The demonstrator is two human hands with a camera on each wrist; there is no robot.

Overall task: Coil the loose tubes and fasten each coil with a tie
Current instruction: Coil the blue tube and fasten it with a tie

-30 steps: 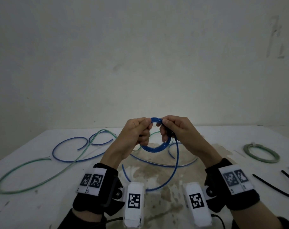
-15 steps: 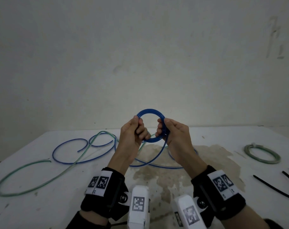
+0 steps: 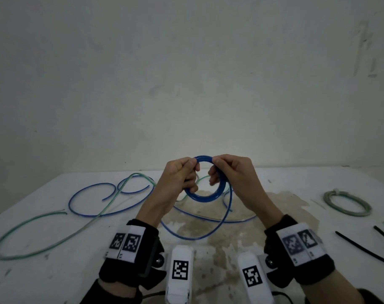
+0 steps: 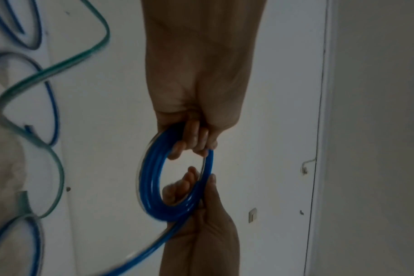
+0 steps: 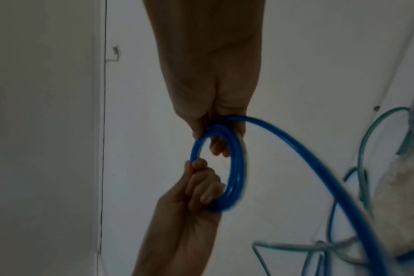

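Note:
A small coil of blue tube (image 3: 205, 195) hangs in the air above the white table (image 3: 44, 273). My left hand (image 3: 182, 174) grips its left side, fingers curled through the ring. My right hand (image 3: 226, 172) grips the right side the same way. In the left wrist view the blue coil (image 4: 151, 179) shows several turns, with my left hand's fingers (image 4: 196, 140) wrapped over its top. In the right wrist view the blue coil (image 5: 234, 168) hangs from my right hand (image 5: 215, 130). A loose tail (image 3: 227, 216) drops from the coil in a big loop onto the table.
A loose green tube (image 3: 55, 233) and another loose blue tube (image 3: 88, 200) sprawl over the left of the table. A tied green coil (image 3: 346, 202) lies at the right. Black ties (image 3: 362, 249) lie near the right edge. A brown stain (image 3: 208, 249) marks the middle.
Both hands have turned the blue coil and shifted their grips round it. The loose tail's loop on the table has swung and changed shape.

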